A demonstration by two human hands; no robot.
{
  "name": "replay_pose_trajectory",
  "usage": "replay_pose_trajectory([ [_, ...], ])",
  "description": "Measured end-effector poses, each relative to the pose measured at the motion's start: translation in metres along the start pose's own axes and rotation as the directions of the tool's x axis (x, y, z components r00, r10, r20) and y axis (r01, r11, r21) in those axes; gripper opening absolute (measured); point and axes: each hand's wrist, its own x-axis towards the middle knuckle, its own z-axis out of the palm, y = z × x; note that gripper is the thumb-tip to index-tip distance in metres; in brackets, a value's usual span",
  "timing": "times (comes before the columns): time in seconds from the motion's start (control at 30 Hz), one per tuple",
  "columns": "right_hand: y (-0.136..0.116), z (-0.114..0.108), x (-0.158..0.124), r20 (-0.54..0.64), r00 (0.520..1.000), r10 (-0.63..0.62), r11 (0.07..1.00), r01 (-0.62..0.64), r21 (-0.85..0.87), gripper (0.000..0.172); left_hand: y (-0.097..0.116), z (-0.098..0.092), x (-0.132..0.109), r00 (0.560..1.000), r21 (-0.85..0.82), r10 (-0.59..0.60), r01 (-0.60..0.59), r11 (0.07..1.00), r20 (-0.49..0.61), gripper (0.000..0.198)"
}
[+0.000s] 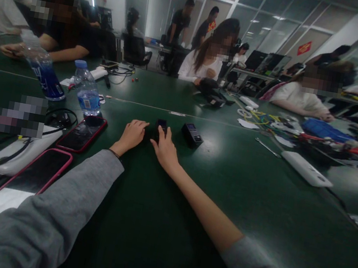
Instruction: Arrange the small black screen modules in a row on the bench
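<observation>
Both my arms reach forward over a dark green table [156, 222]. My left hand [132, 135] rests on the table with its fingers curled, touching the left side of a small black box-shaped device [161, 127]. My right hand [164, 147] holds that device from the right, fingers up against it. A second small black device [192, 134] lies just to the right, apart from both hands. Whatever lies under my left hand's fingers is hidden.
Two phones in red cases [82, 133] [28, 181] and a white power strip [18, 153] with cables lie at left. Two water bottles [87, 90] [43, 67] stand beyond. A white oblong unit [306, 169] lies at right. Several people sit across the table amid cables and parts.
</observation>
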Motion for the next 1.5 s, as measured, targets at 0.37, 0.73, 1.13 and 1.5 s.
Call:
replay_pose_trajectory([
  [0.37, 0.071, -0.053, -0.003, -0.360, 0.932, -0.046, 0.993, 0.003, -0.119, 0.053, 0.019, -0.015, 0.002, 0.993, -0.298, 0.062, -0.090, 0.950, -0.101, 0.058],
  [0.73, 0.129, -0.042, -0.007, -0.190, 0.979, 0.070, 0.998, -0.070, 0.009, 0.061, 0.027, -0.004, -0.003, 0.963, -0.189, 0.193, -0.157, 0.969, 0.190, 0.102],
  [1.13, 0.116, -0.050, -0.015, -0.183, 0.983, 0.030, 0.994, -0.049, -0.100, 0.062, 0.032, -0.009, -0.002, 0.969, -0.234, 0.177, -0.134, 0.963, 0.172, 0.090],
  [1.5, 0.147, -0.072, -0.040, -0.227, 0.966, 0.122, 0.974, -0.161, -0.160, 0.062, -0.030, -0.020, 0.002, 0.999, 0.140, -0.052, 0.052, 0.989, -0.004, 0.053],
])
